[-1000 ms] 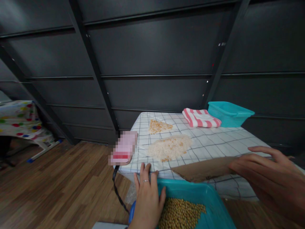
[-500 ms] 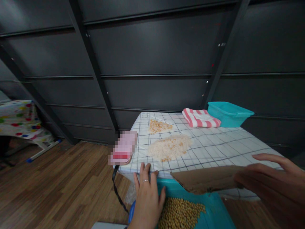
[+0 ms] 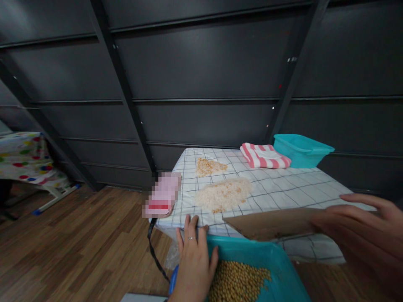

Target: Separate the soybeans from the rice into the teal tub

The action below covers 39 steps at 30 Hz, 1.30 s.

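Observation:
My left hand (image 3: 193,262) grips the left rim of a teal tub (image 3: 267,258) held against the table's near edge, fingers over the rim and thumb inside. The tub holds yellow beans (image 3: 237,282). My right hand (image 3: 362,241) holds a brown cardboard piece (image 3: 270,224) flat over the near table edge, just above the tub's far rim. Further back on the white checked tablecloth (image 3: 283,188) lie a pale rice pile (image 3: 223,195) and a smaller yellowish grain pile (image 3: 209,166).
A folded pink-striped towel (image 3: 264,155) and a second teal tub (image 3: 300,149) sit at the table's far right. A blurred pink object (image 3: 162,195) with a black strap hangs at the left edge. Wooden floor lies left; a dark panelled wall stands behind.
The cardboard in my right hand dipped toward the tub half a second ago and has risen back to the table edge. My left hand has stayed on the rim.

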Each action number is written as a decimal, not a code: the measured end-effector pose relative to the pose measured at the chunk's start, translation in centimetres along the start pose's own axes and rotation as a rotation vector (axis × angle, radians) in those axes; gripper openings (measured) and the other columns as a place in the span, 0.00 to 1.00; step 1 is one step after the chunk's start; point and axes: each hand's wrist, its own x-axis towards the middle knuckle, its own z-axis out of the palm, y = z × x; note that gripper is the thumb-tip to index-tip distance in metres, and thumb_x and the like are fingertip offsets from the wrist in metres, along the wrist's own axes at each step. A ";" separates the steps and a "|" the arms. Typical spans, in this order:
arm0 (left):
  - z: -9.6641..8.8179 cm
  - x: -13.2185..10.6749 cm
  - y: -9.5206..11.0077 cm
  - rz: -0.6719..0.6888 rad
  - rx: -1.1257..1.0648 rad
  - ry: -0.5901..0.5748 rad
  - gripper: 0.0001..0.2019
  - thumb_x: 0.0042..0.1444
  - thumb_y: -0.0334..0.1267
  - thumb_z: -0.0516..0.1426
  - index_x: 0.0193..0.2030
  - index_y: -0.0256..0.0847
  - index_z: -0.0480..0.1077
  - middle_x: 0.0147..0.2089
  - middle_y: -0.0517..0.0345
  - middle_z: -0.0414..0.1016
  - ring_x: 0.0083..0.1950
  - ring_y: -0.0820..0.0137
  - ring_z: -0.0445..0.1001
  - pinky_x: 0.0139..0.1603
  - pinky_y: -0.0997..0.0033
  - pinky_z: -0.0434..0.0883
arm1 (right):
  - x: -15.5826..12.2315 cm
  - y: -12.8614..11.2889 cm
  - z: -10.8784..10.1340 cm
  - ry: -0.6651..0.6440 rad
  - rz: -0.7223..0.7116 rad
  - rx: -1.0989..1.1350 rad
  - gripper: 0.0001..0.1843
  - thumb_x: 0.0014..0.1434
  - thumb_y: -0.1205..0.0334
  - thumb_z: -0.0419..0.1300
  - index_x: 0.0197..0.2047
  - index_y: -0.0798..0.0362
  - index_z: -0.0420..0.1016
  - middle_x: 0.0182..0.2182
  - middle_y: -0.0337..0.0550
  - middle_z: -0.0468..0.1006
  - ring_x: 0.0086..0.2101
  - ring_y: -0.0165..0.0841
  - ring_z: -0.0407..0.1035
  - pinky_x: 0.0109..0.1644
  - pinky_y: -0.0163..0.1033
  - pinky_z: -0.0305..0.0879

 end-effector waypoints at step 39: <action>-0.1 -0.1 0.1 -0.021 -0.019 -0.011 0.13 0.49 0.33 0.49 0.43 0.37 0.63 0.55 0.38 0.59 0.60 0.44 0.52 0.50 0.31 0.58 | 5.3 -1.3 1.2 0.043 -0.099 0.024 0.15 0.53 0.77 0.43 0.35 0.49 0.62 0.26 0.35 0.72 0.28 0.30 0.65 0.45 0.45 0.55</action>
